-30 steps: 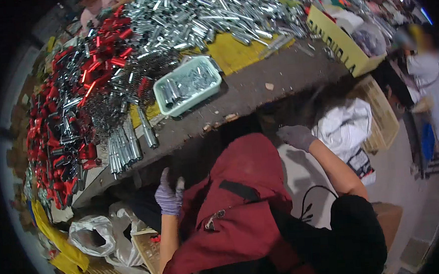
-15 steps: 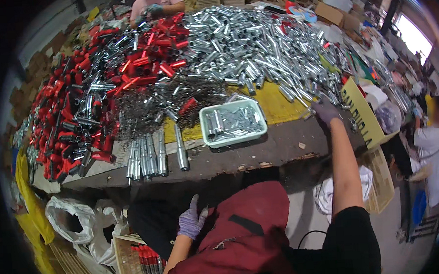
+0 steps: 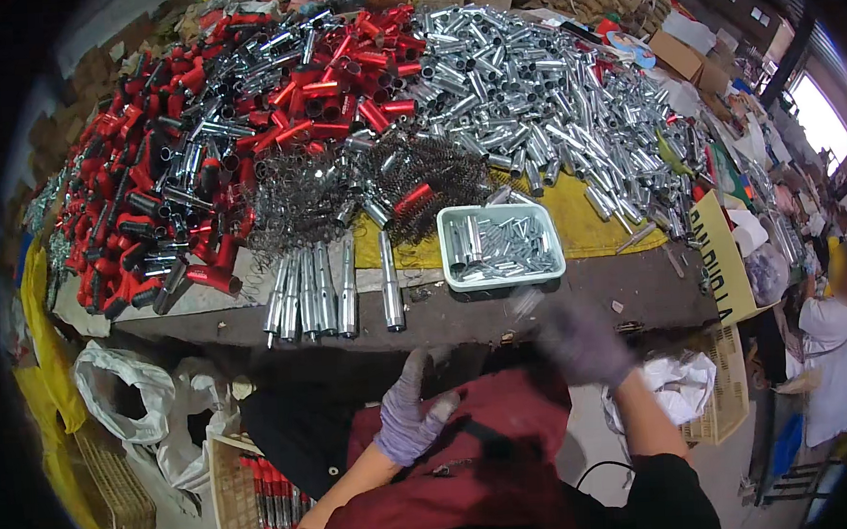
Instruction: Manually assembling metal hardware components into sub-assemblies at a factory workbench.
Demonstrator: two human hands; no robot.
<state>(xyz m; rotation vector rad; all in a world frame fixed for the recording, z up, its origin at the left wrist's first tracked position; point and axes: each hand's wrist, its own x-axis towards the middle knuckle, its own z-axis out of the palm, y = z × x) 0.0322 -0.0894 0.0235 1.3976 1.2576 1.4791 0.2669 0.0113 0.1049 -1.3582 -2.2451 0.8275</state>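
Note:
My right hand [image 3: 589, 344], in a purple-grey glove and smeared by motion, is over the table's front edge. At its fingertips is a blurred small silver metal part [image 3: 527, 303]. My left hand [image 3: 414, 418], gloved alike, is above the dark red apron [image 3: 507, 404], thumb and fingers apart. Nothing plain shows in it. Close beyond my right hand stands a pale green tray [image 3: 455, 284] of small metal pins and tubes. Left of the tray, several assembled silver tubes [image 3: 320, 299] lie side by side, with one more [image 3: 391, 290] apart from them.
Springs [image 3: 295, 195] heap behind the tubes. Red handles [image 3: 115, 223] pile up at left, silver tubes [image 3: 520, 87] at centre and right. A yellow sign board [image 3: 720, 258] leans at the table's right end. Crates [image 3: 227, 495] and white sacks [image 3: 124, 390] stand below. Another person's gloved hands [image 3: 343, 0] show beyond.
My right hand has come from the tubes at the table's right toward my body, bringing a small metal part. My left hand has risen and moved right. The view has shifted.

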